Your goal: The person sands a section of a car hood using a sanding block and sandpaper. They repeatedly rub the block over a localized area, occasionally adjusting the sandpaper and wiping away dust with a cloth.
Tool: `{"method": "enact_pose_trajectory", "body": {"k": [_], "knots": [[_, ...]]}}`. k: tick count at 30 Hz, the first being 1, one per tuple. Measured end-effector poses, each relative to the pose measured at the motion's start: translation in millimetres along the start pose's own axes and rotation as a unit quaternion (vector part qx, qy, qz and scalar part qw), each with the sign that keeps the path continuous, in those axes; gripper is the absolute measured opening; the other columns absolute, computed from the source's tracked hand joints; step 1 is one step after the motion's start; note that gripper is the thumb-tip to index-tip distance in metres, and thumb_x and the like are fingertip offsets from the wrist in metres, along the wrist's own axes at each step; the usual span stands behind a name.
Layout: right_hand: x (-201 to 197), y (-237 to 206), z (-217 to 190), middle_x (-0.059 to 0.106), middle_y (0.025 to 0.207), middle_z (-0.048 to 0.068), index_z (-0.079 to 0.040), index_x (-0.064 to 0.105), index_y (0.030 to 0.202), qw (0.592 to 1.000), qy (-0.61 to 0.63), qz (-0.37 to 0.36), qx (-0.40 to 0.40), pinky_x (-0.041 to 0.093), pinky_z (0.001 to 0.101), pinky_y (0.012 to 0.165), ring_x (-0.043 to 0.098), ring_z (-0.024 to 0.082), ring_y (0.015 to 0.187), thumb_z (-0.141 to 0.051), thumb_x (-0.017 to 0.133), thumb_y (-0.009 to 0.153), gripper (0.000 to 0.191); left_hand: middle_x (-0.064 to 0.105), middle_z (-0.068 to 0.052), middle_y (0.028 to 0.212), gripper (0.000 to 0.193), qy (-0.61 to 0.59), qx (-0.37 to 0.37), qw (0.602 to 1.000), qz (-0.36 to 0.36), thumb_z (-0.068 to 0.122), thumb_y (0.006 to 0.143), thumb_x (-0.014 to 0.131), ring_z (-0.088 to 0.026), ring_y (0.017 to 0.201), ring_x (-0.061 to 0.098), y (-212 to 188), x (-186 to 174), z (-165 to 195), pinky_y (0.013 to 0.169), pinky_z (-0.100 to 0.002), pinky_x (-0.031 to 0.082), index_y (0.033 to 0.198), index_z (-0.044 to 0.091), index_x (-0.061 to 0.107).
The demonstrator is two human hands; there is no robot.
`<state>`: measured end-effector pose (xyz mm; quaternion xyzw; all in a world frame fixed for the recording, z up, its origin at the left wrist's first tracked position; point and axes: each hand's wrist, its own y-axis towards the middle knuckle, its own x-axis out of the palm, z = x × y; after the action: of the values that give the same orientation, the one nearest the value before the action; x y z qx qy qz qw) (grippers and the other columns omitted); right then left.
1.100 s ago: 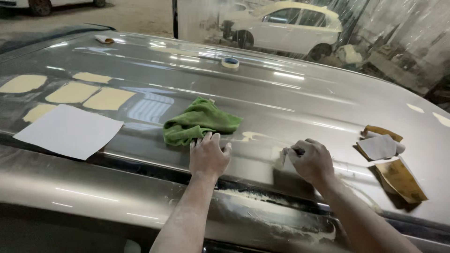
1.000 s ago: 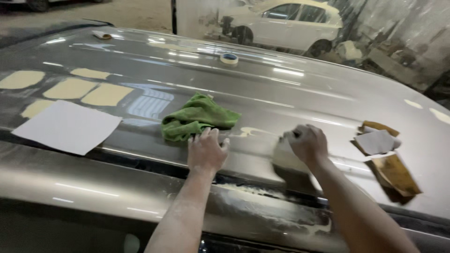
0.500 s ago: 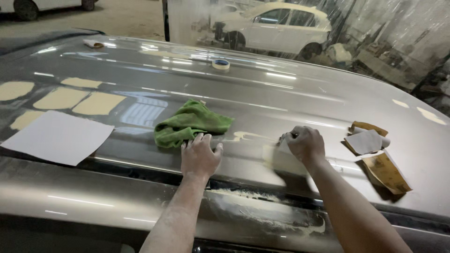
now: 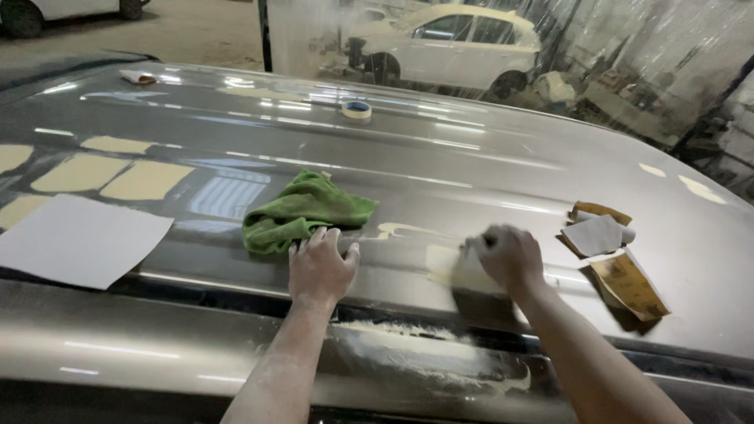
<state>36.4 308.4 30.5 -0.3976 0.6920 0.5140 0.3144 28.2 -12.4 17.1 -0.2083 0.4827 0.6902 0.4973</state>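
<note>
Pressing a pale sheet of sandpaper [image 4: 454, 269] flat against the grey car roof [image 4: 471, 173], the right hand [image 4: 510, 255] sits a little right of the frame's centre, its fingers curled over the sheet's right edge; the hand looks slightly blurred. The sandpaper lies on a patch of yellowish filler [image 4: 404, 230] that streaks away toward 10 o'clock from it. At 9 o'clock from the sheet, the left hand [image 4: 320, 265] rests palm down on the roof with fingers spread wide and nothing in its grasp, its fingertips touching the near edge of a crumpled green cloth [image 4: 302, 210]. Pale sanding dust [image 4: 424, 357] lies along the roof's edge channel at 6 o'clock from the sandpaper.

At 3 o'clock from the right hand lies a small heap of used sandpaper pieces [image 4: 609, 235], brown and grey, with one brown sheet [image 4: 628, 284] nearest the roof edge. Far off at 9 o'clock a white sheet of paper [image 4: 78, 239] lies flat, and beyond it several tan filler patches [image 4: 145, 179] show on the paint. At 12 o'clock, well up the roof, stands a roll of masking tape [image 4: 356, 109]. A white car [image 4: 448, 47] is parked behind.
</note>
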Motion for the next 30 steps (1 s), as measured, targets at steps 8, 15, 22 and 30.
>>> {"method": "enact_pose_trajectory", "body": {"k": [8,15,22,30], "knots": [[-3.6,24.4,-3.9,0.078,0.082,0.014,-0.011,0.078,0.090,0.999,-0.027,-0.019,0.008,0.060,0.0424,0.072,0.074,0.029,0.071,-0.036,0.066,0.095,0.029,0.069,-0.012,0.125,0.043,-0.017,-0.002,1.000,0.008,0.040,0.089,0.067,-0.035,0.115,0.065,-1.6,-2.8,-1.0,0.106,-0.052,0.044,0.119,0.010,0.071],[-7.4,-3.3,1.9,0.076,0.083,0.014,-0.010,0.078,0.085,0.996,0.032,0.053,-0.070,0.060,0.0427,0.072,0.074,0.030,0.072,-0.030,0.065,0.089,0.024,0.070,-0.011,0.124,0.043,-0.008,0.023,0.999,0.032,0.040,0.088,0.067,-0.031,0.114,0.066,6.4,-8.0,-7.9,0.107,-0.052,0.044,0.117,0.008,0.071],[-8.8,18.6,-6.0,0.075,0.082,0.017,-0.009,0.078,0.085,0.997,0.013,0.053,-0.052,0.059,0.0451,0.073,0.072,0.034,0.072,-0.029,0.068,0.091,0.023,0.072,-0.010,0.121,0.041,0.007,0.013,0.999,0.038,0.041,0.090,0.066,-0.032,0.114,0.066,6.1,-7.4,-7.9,0.106,-0.050,0.046,0.116,0.010,0.072],[-28.5,-9.6,-2.2,0.075,0.068,0.010,-0.010,0.076,0.083,0.991,0.021,-0.128,-0.012,0.059,0.0371,0.055,0.072,0.026,0.058,-0.029,0.063,0.099,0.029,0.075,-0.010,0.111,0.040,0.012,0.010,0.998,0.060,0.041,0.087,0.068,-0.031,0.107,0.069,6.9,-20.6,-7.2,0.102,-0.050,0.047,0.112,0.011,0.075]]}}
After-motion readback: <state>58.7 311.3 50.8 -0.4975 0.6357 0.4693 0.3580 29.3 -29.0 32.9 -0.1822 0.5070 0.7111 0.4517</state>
